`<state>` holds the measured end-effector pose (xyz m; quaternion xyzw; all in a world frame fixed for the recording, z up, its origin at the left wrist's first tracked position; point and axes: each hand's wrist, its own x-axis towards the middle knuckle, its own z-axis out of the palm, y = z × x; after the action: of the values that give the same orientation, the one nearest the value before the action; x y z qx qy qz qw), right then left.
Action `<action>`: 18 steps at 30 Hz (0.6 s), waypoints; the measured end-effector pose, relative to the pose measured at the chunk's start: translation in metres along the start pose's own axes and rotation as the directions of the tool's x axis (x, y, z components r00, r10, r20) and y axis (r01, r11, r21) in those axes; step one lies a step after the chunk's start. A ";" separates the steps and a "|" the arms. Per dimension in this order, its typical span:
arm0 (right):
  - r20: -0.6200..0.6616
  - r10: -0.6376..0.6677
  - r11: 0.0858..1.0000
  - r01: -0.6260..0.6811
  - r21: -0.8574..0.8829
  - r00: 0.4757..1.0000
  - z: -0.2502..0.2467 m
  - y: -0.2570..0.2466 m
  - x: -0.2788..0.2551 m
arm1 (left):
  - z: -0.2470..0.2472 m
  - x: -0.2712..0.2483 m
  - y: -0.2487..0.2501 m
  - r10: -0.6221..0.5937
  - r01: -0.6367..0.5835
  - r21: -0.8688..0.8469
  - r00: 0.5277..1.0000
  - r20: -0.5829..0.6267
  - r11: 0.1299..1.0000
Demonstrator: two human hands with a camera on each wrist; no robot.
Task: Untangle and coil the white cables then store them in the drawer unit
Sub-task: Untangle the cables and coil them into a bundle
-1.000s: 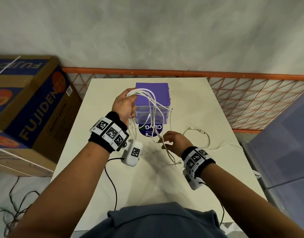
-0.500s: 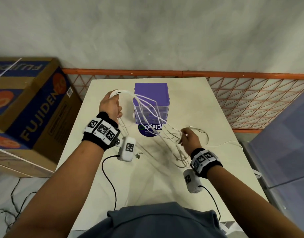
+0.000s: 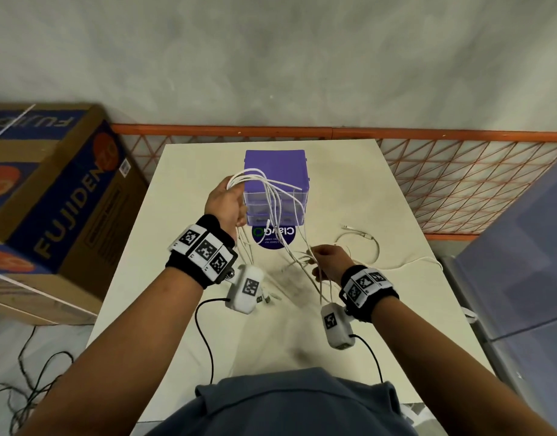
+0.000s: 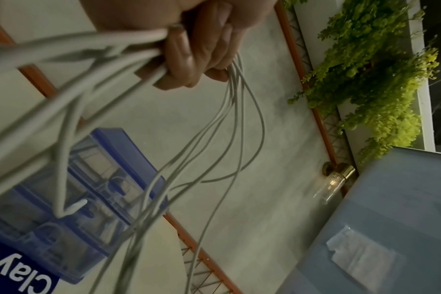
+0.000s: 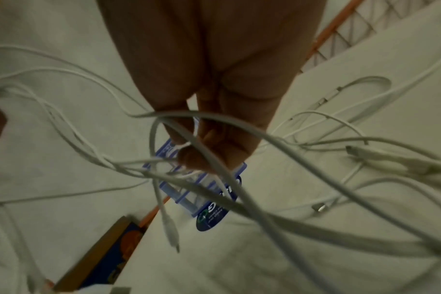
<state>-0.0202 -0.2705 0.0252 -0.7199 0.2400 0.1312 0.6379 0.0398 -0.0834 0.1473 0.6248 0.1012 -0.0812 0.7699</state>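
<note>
Your left hand [image 3: 225,201] fingers [image 4: 189,59] curled round the white cables [image 3: 270,196] above the purple drawer unit [image 3: 275,165], its front half hidden by strands, your right hand [image 3: 329,262] fingers [image 5: 194,159] pinching blurred lower strands over the surface [image 3: 396,294].

Since half a second ago the left hand [image 3: 226,201] has carried its bunch of white cables [image 3: 272,196] back toward the purple drawer unit [image 3: 276,174]. The right hand [image 3: 329,262], pinching strands, has drawn back inward and lower.
</note>
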 end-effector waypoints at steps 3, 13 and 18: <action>0.032 0.000 0.982 0.006 -0.187 0.999 -0.004 0.001 0.000 | -0.006 0.005 0.001 0.013 -0.012 0.020 1.000 -0.029 1.000; -0.311 -0.114 0.993 0.099 -0.063 0.944 -0.047 0.015 0.008 | -0.024 0.018 -0.005 -0.037 0.042 0.024 0.983 -0.178 0.999; -0.466 0.075 0.982 -0.147 -0.121 0.881 -0.075 0.031 0.013 | -0.026 0.018 -0.001 -0.018 0.026 0.037 0.981 -0.191 0.999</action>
<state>-0.0339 -0.3485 0.0033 -0.7622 0.4142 0.0114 0.4973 0.0554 -0.0585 0.1369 0.6436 0.1797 -0.0316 0.7433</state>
